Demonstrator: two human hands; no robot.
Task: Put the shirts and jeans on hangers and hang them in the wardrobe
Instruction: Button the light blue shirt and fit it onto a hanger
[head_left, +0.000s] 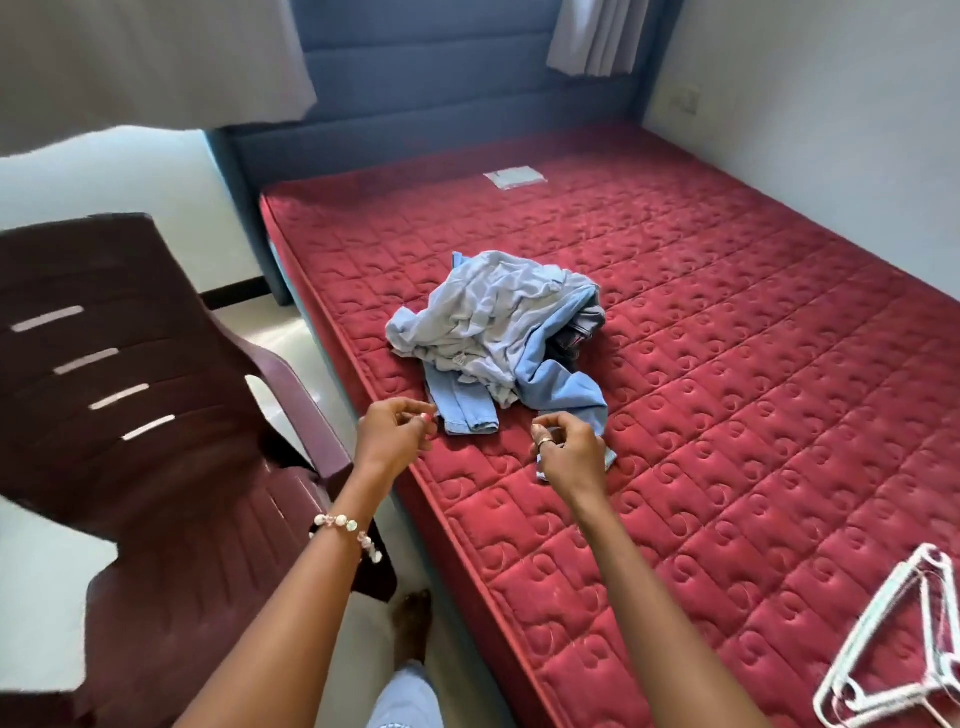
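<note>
At the centre of the head view, the pile of clothes (498, 338) lies on the red bed (727, 364): a pale grey-blue shirt (483, 317) crumpled on top, light jeans (467, 410) under it with a leg end pointing toward you, and something darker tucked in at the pile's right side, too bunched to name. Your hands hover just below the pile. The left hand (395, 436) has its fingers loosely curled and grasps nothing; it is just beside the jeans' leg end, not touching it. The right hand (569, 449) is curled the same way over the edge of another denim fold; whether its fingers pinch that cloth I cannot tell.

In the lower right corner, the white hangers (904, 654) lie stacked on the bed, well apart from the pile. At the left stands a dark plastic chair (156, 415). No wardrobe shows in this view.

You look to be at the very start: nothing is on a hanger yet. The next move calls for lifting one garment clear, likely the shirt on top, shaking it out so the neck opening is found, then reaching to the lower right for a hanger. The pieces are tangled, so expect the jeans to drag along.
</note>
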